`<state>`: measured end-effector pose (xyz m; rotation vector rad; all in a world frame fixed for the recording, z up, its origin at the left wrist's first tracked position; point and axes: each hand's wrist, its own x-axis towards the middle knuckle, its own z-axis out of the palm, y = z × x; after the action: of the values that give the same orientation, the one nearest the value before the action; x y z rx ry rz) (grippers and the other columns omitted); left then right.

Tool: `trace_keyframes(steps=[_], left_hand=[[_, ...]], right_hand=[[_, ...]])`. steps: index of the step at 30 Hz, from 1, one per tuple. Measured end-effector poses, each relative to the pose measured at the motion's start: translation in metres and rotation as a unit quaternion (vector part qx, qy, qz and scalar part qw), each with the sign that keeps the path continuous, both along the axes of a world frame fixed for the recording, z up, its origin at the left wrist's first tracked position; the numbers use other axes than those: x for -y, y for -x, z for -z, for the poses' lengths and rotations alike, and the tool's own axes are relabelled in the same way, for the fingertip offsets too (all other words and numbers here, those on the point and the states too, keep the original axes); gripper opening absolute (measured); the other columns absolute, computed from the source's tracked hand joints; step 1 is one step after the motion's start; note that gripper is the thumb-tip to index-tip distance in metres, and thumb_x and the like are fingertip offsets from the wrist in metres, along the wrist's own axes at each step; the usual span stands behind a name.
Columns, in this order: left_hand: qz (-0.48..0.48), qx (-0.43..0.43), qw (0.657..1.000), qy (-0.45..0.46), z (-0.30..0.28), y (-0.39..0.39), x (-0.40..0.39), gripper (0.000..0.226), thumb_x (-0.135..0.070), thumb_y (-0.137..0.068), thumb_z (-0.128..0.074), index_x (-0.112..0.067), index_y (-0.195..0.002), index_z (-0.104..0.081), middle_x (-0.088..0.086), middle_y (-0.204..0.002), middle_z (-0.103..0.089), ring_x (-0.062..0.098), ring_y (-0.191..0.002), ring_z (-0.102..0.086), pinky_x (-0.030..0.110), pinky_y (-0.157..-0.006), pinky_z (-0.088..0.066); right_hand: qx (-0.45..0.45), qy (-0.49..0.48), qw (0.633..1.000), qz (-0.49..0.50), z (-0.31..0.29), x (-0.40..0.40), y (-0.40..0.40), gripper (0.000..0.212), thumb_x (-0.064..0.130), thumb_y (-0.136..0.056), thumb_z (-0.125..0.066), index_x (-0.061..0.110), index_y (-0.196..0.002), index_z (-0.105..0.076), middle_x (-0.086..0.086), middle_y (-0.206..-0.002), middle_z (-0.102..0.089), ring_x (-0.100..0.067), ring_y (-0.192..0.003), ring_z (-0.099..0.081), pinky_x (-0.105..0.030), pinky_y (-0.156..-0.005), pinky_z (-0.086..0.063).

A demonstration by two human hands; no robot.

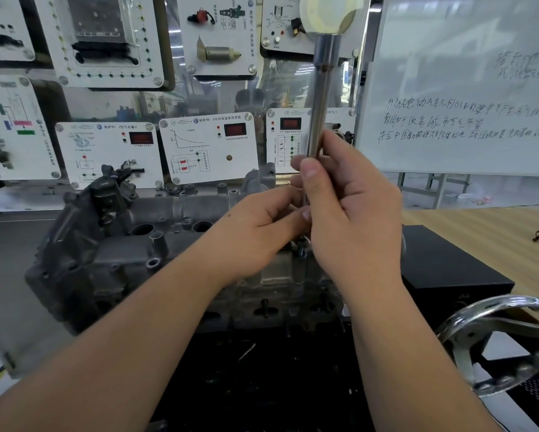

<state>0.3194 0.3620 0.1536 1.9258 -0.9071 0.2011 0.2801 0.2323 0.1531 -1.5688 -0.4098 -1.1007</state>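
The right hand (352, 213) grips the rod (322, 98) upright above the engine head (112, 244) — likely to keep it square to the hole below — while the left hand (258, 232) pinches its thin lower end, seemingly guiding the tip in.

Both forearms rise from the lower edge and converge at the middle, bare to the wrist. The right hand (352, 213) stands upright with its back to the camera, its fingers curled round a metal rod (321, 98) and its thumb (308, 169) laid up along the near side. The left hand (262, 226) lies lower and flatter, knuckles up and wrist nearly straight. Its thumb and curled fingers pinch the thin lower end of the rod (the contact itself is partly hidden behind the right hand). The two hands touch.
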Motion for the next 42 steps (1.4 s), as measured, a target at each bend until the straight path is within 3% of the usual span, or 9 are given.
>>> trace_keyframes(steps=[4, 8, 14, 18, 22, 27, 32, 36, 42], left_hand=[[0.008, 0.007, 1.0, -0.006, -0.0009, -0.0006, 0.0026, 0.03, -0.052, -0.09, -0.058, -0.032, -0.11, -0.07, 0.025, -0.104, -0.071, 0.047, -0.096, -0.067, 0.066, -0.087, -0.054], [0.009, 0.011, 1.0, 0.002, 0.0004, -0.0017, 0.0026, 0.036, -0.057, -0.089, -0.057, -0.029, -0.108, -0.07, 0.022, -0.1, -0.071, 0.048, -0.092, -0.066, 0.066, -0.084, -0.053], [0.009, 0.008, 1.0, -0.001, 0.0009, -0.0031, -0.0003, 0.036, -0.06, -0.091, -0.051, -0.03, -0.103, -0.068, 0.023, -0.103, -0.068, 0.043, -0.092, -0.064, 0.064, -0.087, -0.052], [0.014, 0.015, 1.0, -0.011, 0.0007, -0.003, 0.0014, 0.031, -0.047, -0.096, -0.055, -0.035, -0.123, -0.066, 0.013, -0.11, -0.073, 0.038, -0.104, -0.068, 0.058, -0.093, -0.055], [0.016, -0.002, 1.0, -0.003, 0.0004, -0.0017, -0.0002, 0.027, -0.039, -0.098, -0.056, -0.024, -0.118, -0.067, 0.028, -0.111, -0.068, 0.048, -0.102, -0.065, 0.066, -0.091, -0.053], [-0.009, 0.011, 1.0, -0.023, -0.0004, -0.0014, -0.0005, 0.038, -0.049, -0.099, -0.05, -0.017, -0.111, -0.068, 0.019, -0.104, -0.072, 0.041, -0.097, -0.067, 0.061, -0.087, -0.054], [0.002, 0.019, 1.0, -0.024, -0.0009, -0.0007, 0.0024, 0.026, -0.048, -0.095, -0.054, -0.035, -0.112, -0.069, 0.003, -0.101, -0.076, 0.03, -0.097, -0.072, 0.057, -0.089, -0.058], [0.003, 0.006, 1.0, -0.019, 0.0001, -0.0022, 0.0015, 0.033, -0.046, -0.1, -0.053, -0.02, -0.116, -0.067, 0.021, -0.108, -0.071, 0.043, -0.102, -0.067, 0.062, -0.091, -0.055], [-0.006, 0.021, 1.0, -0.019, -0.0004, -0.0001, 0.0005, 0.032, -0.046, -0.101, -0.051, -0.023, -0.114, -0.069, 0.018, -0.106, -0.072, 0.04, -0.098, -0.067, 0.059, -0.086, -0.053]], right_hand=[[0.016, 0.015, 1.0, 0.009, -0.001, 0.0008, 0.0004, 0.029, 0.037, -0.093, -0.065, 0.034, -0.122, -0.068, 0.013, -0.095, -0.073, -0.01, -0.089, -0.071, -0.042, -0.081, -0.06], [0.029, 0.009, 0.999, 0.033, -0.0002, 0.0056, -0.0012, 0.028, 0.034, -0.094, -0.065, 0.023, -0.119, -0.073, 0.013, -0.091, -0.07, -0.012, -0.079, -0.067, -0.044, -0.076, -0.059], [0.019, 0.013, 1.0, -0.006, -0.0001, 0.0055, -0.0018, 0.045, 0.024, -0.099, -0.06, 0.031, -0.142, -0.054, 0.018, -0.102, -0.074, -0.007, -0.092, -0.072, -0.035, -0.084, -0.061], [0.024, 0.019, 1.0, -0.001, 0.0014, 0.0016, -0.003, 0.041, 0.027, -0.093, -0.068, 0.023, -0.134, -0.065, 0.01, -0.108, -0.073, -0.012, -0.099, -0.071, -0.039, -0.086, -0.06], [0.023, 0.02, 0.999, 0.012, 0.0033, -0.0002, -0.0029, 0.038, 0.026, -0.096, -0.062, 0.018, -0.133, -0.067, 0.008, -0.11, -0.074, -0.011, -0.104, -0.07, -0.042, -0.091, -0.058], [0.01, 0.021, 1.0, -0.01, 0.002, 0.0021, -0.0027, 0.043, 0.027, -0.099, -0.057, 0.028, -0.142, -0.056, 0.019, -0.111, -0.074, -0.001, -0.108, -0.068, -0.034, -0.091, -0.059], [0.024, 0.028, 0.999, 0.01, 0.002, -0.0009, -0.0023, 0.036, 0.036, -0.093, -0.067, 0.03, -0.128, -0.064, 0.012, -0.105, -0.073, -0.009, -0.099, -0.07, -0.037, -0.088, -0.059], [0.026, 0.023, 0.999, 0.031, 0.003, 0.0015, -0.0035, 0.03, 0.03, -0.096, -0.062, 0.022, -0.123, -0.071, 0.011, -0.1, -0.074, -0.009, -0.094, -0.07, -0.039, -0.084, -0.059], [0.02, 0.017, 1.0, 0.005, 0.0033, 0.0027, -0.0052, 0.044, 0.031, -0.096, -0.06, 0.032, -0.139, -0.054, 0.017, -0.107, -0.074, -0.003, -0.102, -0.07, -0.036, -0.089, -0.06]])
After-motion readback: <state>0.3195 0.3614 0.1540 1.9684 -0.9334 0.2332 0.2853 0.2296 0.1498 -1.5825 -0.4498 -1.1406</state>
